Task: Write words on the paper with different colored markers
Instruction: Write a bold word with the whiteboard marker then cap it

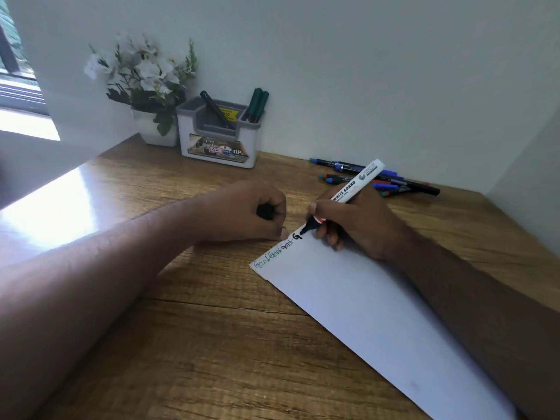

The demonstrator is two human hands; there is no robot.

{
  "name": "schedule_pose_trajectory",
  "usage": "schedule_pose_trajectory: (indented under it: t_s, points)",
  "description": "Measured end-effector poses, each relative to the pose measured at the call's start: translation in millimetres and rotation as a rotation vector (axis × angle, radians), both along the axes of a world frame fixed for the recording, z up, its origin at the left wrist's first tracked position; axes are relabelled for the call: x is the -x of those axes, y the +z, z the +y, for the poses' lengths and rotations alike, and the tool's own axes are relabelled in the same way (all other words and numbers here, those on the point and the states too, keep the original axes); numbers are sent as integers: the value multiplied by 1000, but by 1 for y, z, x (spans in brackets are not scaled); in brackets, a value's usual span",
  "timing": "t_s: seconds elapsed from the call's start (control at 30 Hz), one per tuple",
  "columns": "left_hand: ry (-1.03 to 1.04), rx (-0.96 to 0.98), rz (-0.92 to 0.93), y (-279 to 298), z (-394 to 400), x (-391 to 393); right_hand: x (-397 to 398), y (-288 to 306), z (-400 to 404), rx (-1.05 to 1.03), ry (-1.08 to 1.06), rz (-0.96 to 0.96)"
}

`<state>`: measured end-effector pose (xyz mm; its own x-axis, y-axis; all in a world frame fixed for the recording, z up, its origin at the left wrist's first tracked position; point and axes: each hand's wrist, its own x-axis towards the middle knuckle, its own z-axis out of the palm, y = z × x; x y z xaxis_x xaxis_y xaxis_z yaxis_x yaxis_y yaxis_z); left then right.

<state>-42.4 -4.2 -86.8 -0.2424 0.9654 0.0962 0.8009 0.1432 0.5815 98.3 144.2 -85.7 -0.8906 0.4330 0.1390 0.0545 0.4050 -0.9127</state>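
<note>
A white sheet of paper (pixel 363 304) lies slanted on the wooden desk, with small words in several colours along its top edge. My right hand (pixel 357 222) grips a white whiteboard marker (pixel 354 186); its black tip touches the paper beside a thick black letter (pixel 298 237). My left hand (pixel 242 210) rests on the desk at the paper's top corner, curled around a small black object that looks like the marker's cap (pixel 265 211). A finger of that hand touches the paper's edge.
Several loose markers (pixel 378 177) lie at the back right, near the wall. A white pen holder (pixel 218 134) with markers and a pot of white flowers (pixel 145 86) stand at the back. A side wall closes the right.
</note>
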Motion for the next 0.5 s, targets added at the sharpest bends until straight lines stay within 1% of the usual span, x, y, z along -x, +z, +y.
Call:
schedule_pose_trajectory:
  t_s: [0.27, 0.5]
  points:
    - [1, 0, 4, 0, -1, 0, 0, 0, -1, -19, 7, -35]
    - [0, -14, 18, -2, 0, 1, 1, 1, -3, -33, -25, -21]
